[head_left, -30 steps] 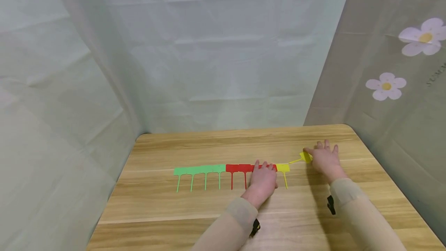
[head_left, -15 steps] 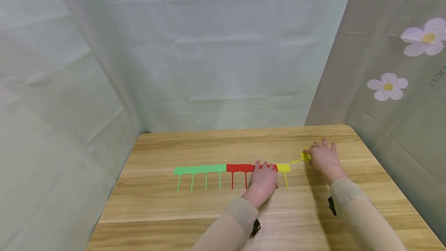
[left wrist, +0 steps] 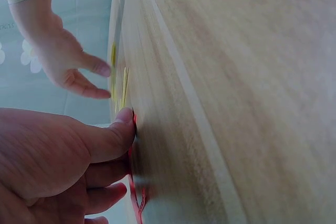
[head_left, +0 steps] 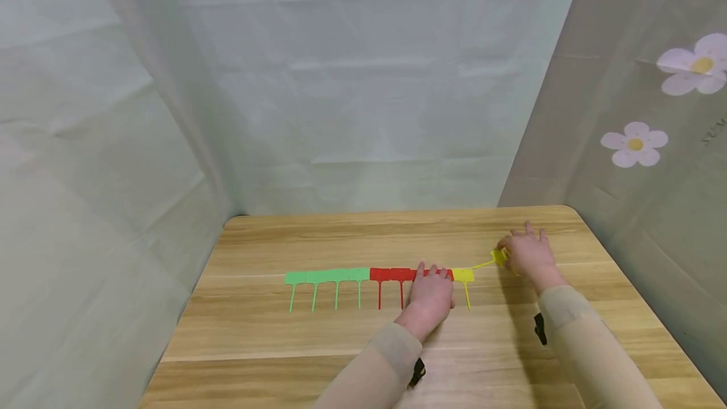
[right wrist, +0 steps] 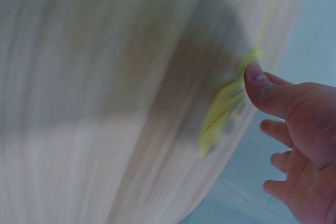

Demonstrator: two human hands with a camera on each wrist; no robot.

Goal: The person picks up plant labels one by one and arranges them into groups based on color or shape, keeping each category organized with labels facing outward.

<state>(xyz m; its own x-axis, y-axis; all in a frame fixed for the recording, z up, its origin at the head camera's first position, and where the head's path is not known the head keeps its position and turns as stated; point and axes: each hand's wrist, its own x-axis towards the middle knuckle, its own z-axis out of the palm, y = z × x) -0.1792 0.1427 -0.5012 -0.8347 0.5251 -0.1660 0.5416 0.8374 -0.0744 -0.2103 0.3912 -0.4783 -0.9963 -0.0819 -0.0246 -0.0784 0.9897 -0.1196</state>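
A row of flat T-shaped plastic tags runs across the table: green tags [head_left: 326, 277] at left, red tags [head_left: 390, 274] in the middle, one yellow tag [head_left: 462, 275] at the right end. Their thin stems point toward the person. My left hand [head_left: 433, 295] rests with its fingers over the right-hand red tags, hiding part of them; in the left wrist view its thumb [left wrist: 123, 124] touches a red edge. Right of the row, my right hand [head_left: 531, 257] pinches at a small yellow pile of tags [right wrist: 223, 108] between thumb and index finger, the other fingers spread.
The wood-grain table [head_left: 255, 333] has rounded far corners. Pale cloth walls [head_left: 363, 112] enclose it at the back and sides, with printed flowers [head_left: 635, 144] on the right one. Dark wrist devices [head_left: 417, 372] sit under both sleeves.
My right index finger and thumb have shifted slightly on the yellow tags, with the index finger more bent now. My left hand stays on the red tags.
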